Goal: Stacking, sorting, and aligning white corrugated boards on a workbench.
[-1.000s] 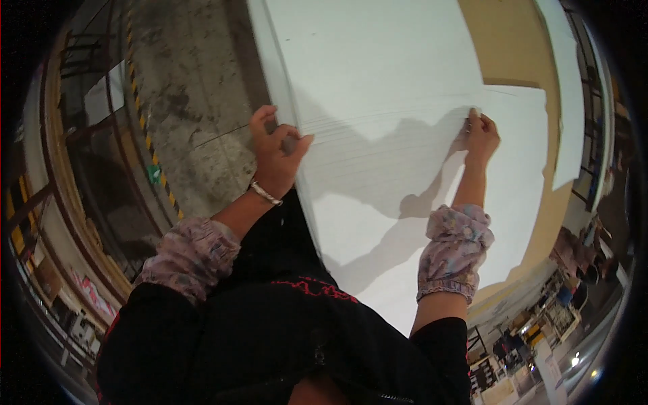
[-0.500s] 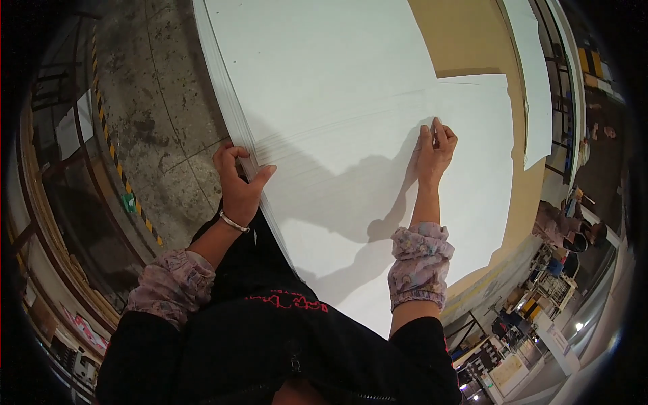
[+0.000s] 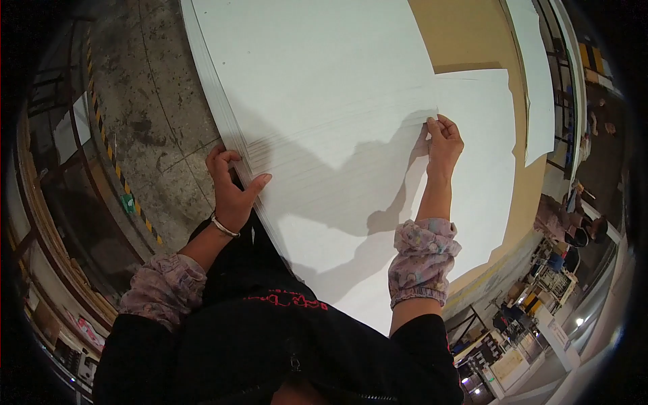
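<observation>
A large stack of white sheets (image 3: 324,74), which look like paper or thin board, spreads out before me with its layered edge on the left. My left hand (image 3: 233,192) grips that edge, the thumb lying on top and the fingers curled against the side. Over at the right, my right hand (image 3: 445,145) pinches the edge of the upper white sheet between thumb and fingers. Beneath the right forearm lies another white sheet (image 3: 472,182), reaching further right. Shadows of my arms fall across the sheets.
Brown board (image 3: 466,40) shows under and beyond the sheets, with a narrow white piece (image 3: 536,88) along its far right. Concrete floor (image 3: 155,88) with a yellow-black stripe (image 3: 111,142) runs at the left, beside metal racks. A person (image 3: 567,223) is at the right.
My right hand has shifted slightly right, its fingers now closed on the sheet's edge. The left hand has slid slightly left and down, along with the stack's edge in the view.
</observation>
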A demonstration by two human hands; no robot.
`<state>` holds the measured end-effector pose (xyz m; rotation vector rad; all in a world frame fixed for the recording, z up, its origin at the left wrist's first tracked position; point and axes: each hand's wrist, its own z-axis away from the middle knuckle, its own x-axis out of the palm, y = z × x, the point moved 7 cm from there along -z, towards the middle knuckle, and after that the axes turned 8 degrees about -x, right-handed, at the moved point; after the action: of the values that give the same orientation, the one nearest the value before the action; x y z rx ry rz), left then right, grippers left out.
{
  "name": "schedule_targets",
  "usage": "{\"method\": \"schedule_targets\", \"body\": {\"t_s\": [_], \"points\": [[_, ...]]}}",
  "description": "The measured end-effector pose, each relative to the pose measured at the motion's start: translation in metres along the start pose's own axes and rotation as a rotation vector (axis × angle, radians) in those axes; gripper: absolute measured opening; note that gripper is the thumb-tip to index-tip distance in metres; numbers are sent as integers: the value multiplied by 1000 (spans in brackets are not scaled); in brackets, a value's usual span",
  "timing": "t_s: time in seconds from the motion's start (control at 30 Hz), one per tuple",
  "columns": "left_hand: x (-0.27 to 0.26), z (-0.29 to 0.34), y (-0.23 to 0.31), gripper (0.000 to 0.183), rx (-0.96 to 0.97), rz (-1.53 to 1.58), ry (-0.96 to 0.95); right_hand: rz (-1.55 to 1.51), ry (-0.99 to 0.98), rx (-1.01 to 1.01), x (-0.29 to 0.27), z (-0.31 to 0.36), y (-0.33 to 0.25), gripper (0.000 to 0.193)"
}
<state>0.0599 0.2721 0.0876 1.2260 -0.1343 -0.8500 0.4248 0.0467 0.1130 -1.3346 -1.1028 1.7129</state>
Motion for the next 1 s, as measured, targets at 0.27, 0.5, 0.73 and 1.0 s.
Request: {"method": "schedule_targets", "body": {"t_s": [0.27, 0.5, 0.73, 1.0], "points": [[2, 0, -5, 56, 21, -18, 6, 36, 14, -4, -1, -4, 0, 24], [-1, 1, -3, 53, 47, -64, 3, 80, -41, -56, 7, -2, 0, 22], [-4, -2, -4, 43, -38, 46, 80, 210, -88, -100, 13, 4, -1, 28], [-3, -8, 11, 37, -32, 23, 222, 938, -447, -975, 103, 95, -53, 52]]}}
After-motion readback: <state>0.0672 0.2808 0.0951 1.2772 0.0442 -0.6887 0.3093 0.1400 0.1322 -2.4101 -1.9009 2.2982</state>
